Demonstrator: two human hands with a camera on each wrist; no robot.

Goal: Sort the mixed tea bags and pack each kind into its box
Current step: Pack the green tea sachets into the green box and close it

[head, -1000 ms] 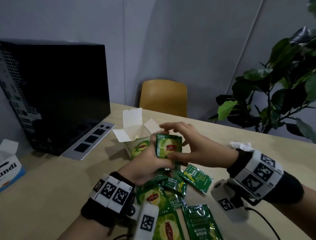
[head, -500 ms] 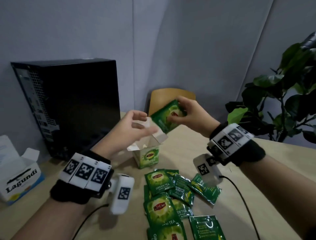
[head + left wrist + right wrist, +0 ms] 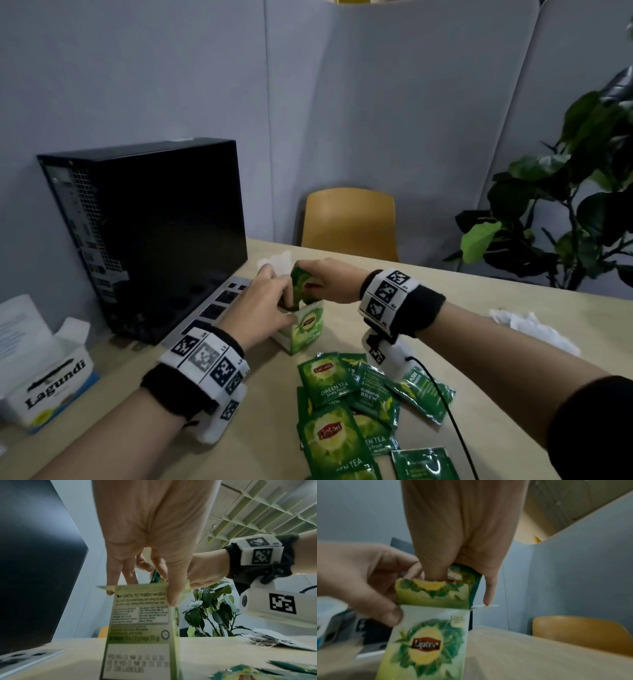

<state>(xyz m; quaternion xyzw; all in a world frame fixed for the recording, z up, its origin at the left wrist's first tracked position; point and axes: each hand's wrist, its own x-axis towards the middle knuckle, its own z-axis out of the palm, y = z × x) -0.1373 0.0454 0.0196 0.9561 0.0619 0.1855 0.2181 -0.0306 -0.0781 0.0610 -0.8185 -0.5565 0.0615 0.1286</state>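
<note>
Light foil sachet going into the green Lipton box [image 3: 306, 329]
Right hand [image 3: 334, 281] pinches the crinkly tea bag [image 3: 303, 286] by its top edge; left hand [image 3: 260, 308] grips the flimsy box's rim, mid-table [image 3: 479, 308]

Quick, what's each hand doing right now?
Left hand: grips the top of the Lipton box, steadying it.
Right hand: pinches a green tea bag, pushing it into the box.
</note>
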